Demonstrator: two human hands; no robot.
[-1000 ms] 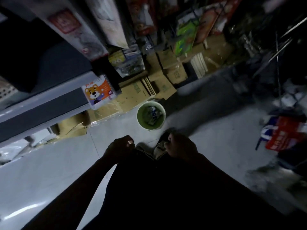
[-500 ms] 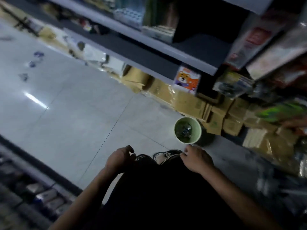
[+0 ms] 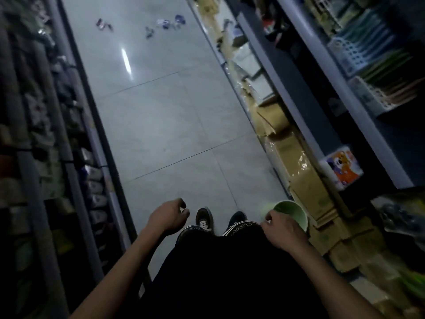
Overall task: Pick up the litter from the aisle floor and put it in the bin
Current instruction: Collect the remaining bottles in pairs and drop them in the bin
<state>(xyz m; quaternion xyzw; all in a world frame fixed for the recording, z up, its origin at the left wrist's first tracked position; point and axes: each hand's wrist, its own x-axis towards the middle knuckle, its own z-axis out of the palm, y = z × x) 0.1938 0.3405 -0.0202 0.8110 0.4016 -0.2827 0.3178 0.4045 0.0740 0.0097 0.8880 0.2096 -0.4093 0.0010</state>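
Aisle floor (image 3: 165, 116) of pale glossy tile, running between two shelf (image 3: 305, 104) rows; flattened cardboard (image 3: 296, 157) lines the base of the right-hand row. The person stands at the near end, shoes (image 3: 203, 218) side by side. The bin (image 3: 296, 211), a small green tub, sits on the floor just right of the feet, against the cardboard; its contents cannot be made out. The litter (image 3: 165, 24), several small blue and white scraps, lies scattered at the far end of the aisle, well apart from the bin and the person. The left hand (image 3: 169, 215) hangs by the thigh, fingers loosely curled and holding nothing. The right hand (image 3: 282, 229) hangs in front of the bin rim, fingers curled; whether it touches the rim or pinches anything cannot be told. Judged by look, the scraps are thin wrappers or paper: light, soft, crushable, not fragile, lying flat on slick tile. Each is probably best pinched at a raised edge or crumpled fold.
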